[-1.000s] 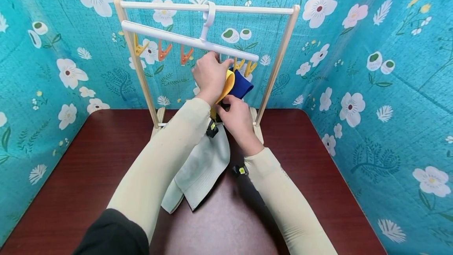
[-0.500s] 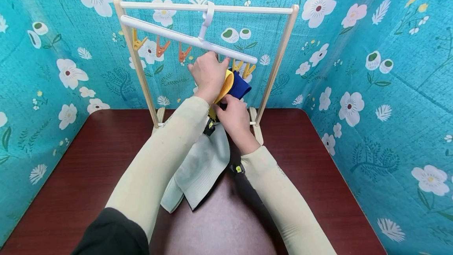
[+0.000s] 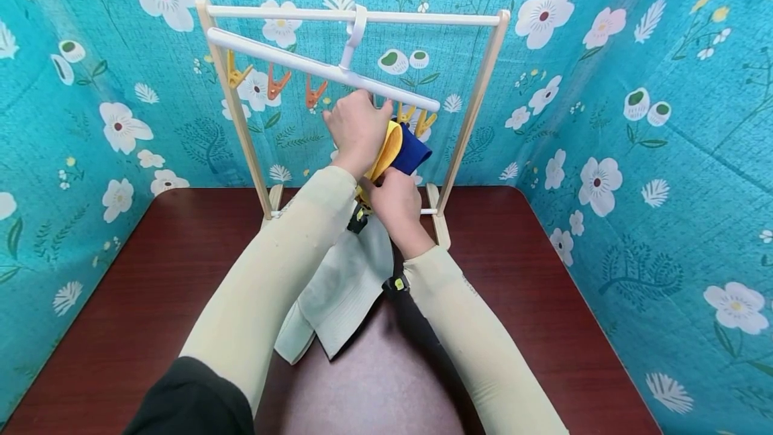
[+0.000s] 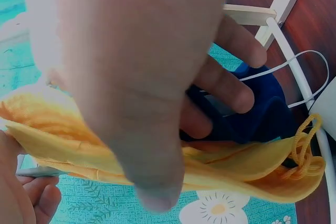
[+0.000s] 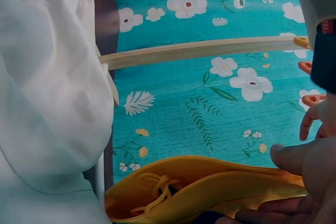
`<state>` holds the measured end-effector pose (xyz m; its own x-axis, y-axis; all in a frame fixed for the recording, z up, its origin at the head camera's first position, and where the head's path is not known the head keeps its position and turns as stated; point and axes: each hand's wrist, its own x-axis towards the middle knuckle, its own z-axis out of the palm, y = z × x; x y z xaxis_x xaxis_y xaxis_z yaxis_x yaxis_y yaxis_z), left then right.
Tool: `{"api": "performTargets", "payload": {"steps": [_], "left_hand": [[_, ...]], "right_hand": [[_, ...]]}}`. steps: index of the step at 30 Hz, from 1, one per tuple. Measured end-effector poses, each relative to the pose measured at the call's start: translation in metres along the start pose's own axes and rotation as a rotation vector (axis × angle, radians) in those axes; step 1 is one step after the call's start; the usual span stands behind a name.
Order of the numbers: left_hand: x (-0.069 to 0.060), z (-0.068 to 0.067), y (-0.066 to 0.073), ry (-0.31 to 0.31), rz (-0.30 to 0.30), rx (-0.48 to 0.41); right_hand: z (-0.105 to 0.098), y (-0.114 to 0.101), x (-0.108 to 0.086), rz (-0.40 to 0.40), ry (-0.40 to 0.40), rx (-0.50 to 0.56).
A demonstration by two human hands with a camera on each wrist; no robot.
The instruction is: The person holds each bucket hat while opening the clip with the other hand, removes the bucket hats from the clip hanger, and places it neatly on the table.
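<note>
The yellow cloth [image 3: 389, 146] was pinched low by the right hand [image 3: 395, 203], its long axis angled steeply up; nearer the bar [image 3: 308, 64], the grip of the left hand [image 3: 357, 129] could not be told.

Wears matching cream arm sleeves, left sleeve [image 3: 272, 260] and right sleeve [image 3: 483, 348], both pretty snug and stopping around the wrist. Looks mostly smooth, with some soft creases lower on the right one and a few tiny specks on the left. Has faint print near each cuff, way too small to read. Sports a black sleeve [image 3: 196, 395] higher on the left arm, meeting the cream. Also has little black gadgets under the wrists, left gadget [image 3: 358, 218] and right gadget [image 3: 396, 284], both with yellow-green patches. Bares left hand [image 3: 357, 129] and right hand [image 3: 395, 200], btw.
</note>
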<state>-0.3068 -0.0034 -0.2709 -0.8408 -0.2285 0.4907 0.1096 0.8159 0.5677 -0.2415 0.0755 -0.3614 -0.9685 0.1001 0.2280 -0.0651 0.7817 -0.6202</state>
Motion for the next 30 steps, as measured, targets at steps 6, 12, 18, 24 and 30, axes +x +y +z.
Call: {"api": "performTargets", "payload": {"steps": [6,12,18,24,30], "left_hand": [[-0.001,-0.001,0.000,-0.013,0.001,-0.030],[0.000,-0.001,-0.001,-0.018,0.008,-0.031],[0.000,-0.002,-0.002,-0.019,0.012,-0.049],[0.001,-0.002,-0.001,-0.021,0.009,-0.065],[0.000,-0.003,-0.001,-0.025,0.011,-0.084]], "right_hand": [[0.002,0.010,0.003,-0.025,0.017,0.013],[-0.001,0.018,0.008,-0.049,0.030,0.002],[-0.003,0.024,0.013,-0.064,0.043,-0.046],[-0.006,0.027,0.015,-0.088,0.060,-0.075],[-0.009,0.032,0.017,-0.086,0.073,-0.086]]}}
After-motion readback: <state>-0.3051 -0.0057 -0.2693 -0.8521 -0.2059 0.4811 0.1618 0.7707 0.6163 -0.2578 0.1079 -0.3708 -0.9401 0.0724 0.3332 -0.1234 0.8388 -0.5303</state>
